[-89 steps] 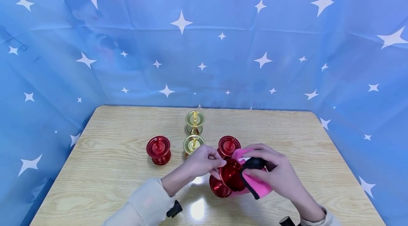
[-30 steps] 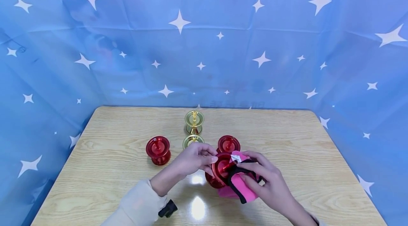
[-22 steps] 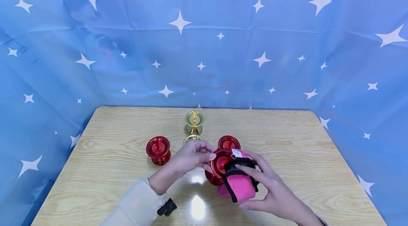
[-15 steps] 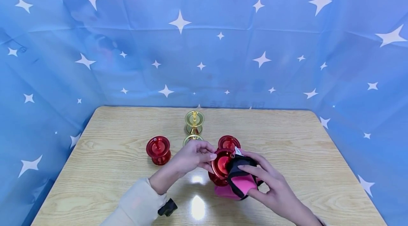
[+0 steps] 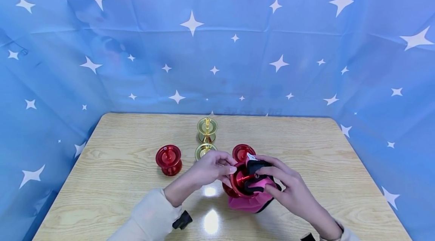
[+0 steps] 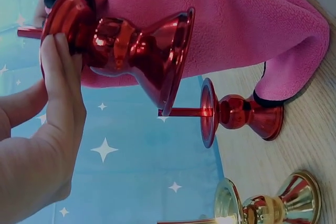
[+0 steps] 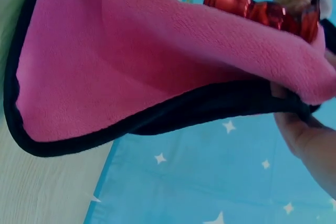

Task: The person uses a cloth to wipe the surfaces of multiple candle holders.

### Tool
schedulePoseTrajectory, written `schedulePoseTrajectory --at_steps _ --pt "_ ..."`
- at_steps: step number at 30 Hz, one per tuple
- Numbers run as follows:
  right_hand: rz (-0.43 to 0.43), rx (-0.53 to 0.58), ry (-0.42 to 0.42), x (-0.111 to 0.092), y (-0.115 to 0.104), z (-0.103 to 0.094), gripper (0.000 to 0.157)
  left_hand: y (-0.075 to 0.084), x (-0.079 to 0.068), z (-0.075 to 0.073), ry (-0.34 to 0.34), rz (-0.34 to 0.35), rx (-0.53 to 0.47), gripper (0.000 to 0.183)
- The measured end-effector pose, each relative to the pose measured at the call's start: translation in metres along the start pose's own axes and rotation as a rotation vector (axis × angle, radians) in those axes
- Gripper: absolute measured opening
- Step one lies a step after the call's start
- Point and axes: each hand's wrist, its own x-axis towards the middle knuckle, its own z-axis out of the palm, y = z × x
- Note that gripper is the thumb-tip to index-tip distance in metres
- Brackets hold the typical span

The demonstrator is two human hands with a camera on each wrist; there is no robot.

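Just above the table, a shiny red candle holder point(image 5: 240, 173) with a thin centre spike is tilted in the hands. My left hand point(image 5: 215, 167) pinches its dish rim between thumb and fingers; in the left wrist view, its waist and flared foot point(image 6: 157, 66) show free of the fingers. My right hand point(image 5: 289, 182) pinches a pink cloth point(image 5: 249, 202) with black edging and presses a fold of it into the dish beside the spike. The cloth's loose part point(image 7: 105, 77) hangs below in the right wrist view. Some right fingertips are hidden by the cloth.
A red holder point(image 5: 244, 152) stands just behind the hands, and another red holder point(image 5: 168, 159) stands to the left. Two gold holders, one near point(image 5: 205, 151) and one far point(image 5: 207, 129), stand in the middle of the wooden table point(image 5: 129, 131). A starry blue curtain hangs behind.
The right hand has shifted the cloth around the dish and folded it inward, with the spike now showing. The left hand has kept its grip on the rim while the holder turned and shifted slightly.
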Motion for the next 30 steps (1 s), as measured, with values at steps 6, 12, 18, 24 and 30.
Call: schedulePoseTrajectory --at_steps 6,12,18,24,30 --pt "-0.132 0.011 0.12 -0.003 0.002 0.011 0.028 0.0 -0.001 -0.001 0.042 -0.015 -0.02 0.014" --pt "-0.125 0.08 0.095 -0.01 -0.002 0.014 0.018 -0.001 -0.002 -0.003 0.045 -0.012 -0.016 0.016" --pt "-0.104 0.125 0.071 -0.015 -0.005 0.015 0.02 -0.002 -0.002 -0.005 0.054 -0.017 -0.029 0.017" --pt "-0.075 0.15 0.074 -0.012 -0.003 0.012 0.017 -0.002 -0.002 -0.003 0.032 -0.006 -0.02 0.015" --pt "0.046 0.13 0.019 -0.001 0.001 0.003 0.024 -0.003 0.002 0.002 0.001 -0.003 -0.006 0.012"
